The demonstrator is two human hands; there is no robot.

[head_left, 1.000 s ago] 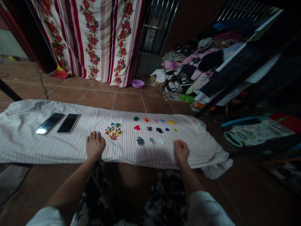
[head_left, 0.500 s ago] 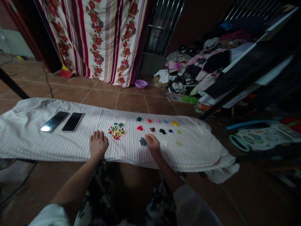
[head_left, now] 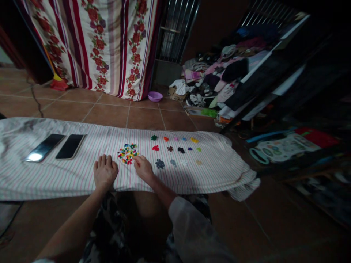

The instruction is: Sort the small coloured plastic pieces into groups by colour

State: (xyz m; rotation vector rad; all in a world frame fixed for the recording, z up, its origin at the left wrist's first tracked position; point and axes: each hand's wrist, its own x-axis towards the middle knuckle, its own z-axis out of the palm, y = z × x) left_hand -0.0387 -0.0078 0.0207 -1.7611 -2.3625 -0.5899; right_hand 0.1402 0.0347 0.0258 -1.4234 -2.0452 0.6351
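My left hand (head_left: 105, 171) lies flat on the striped cloth (head_left: 87, 182), fingers stretched out, left of a mixed pile of tiny coloured pieces (head_left: 127, 154). At that pile's right edge is my right hand (head_left: 143, 168), its fingers closed in a pinch; anything between the fingertips is too small to make out. Right of it are small single-colour groups in rows: dark grey pieces (head_left: 159, 163), light grey pieces (head_left: 173, 163), white pieces (head_left: 184, 163), tan pieces (head_left: 199, 162), red pieces (head_left: 155, 148), black pieces (head_left: 181, 150), dark green pieces (head_left: 154, 137) and yellow pieces (head_left: 194, 140) among them.
Two phones (head_left: 70, 147) lie on the cloth at the left. Beyond the table are a floral curtain (head_left: 115, 47), a purple basin (head_left: 155, 96) and a heap of clothes (head_left: 214, 76). A dark rack (head_left: 274, 84) stands on the right.
My right hand has moved left from beside the dark grey pieces to the mixed pile, uncovering the light grey pieces. My left hand stays flat. The view has turned slightly right.
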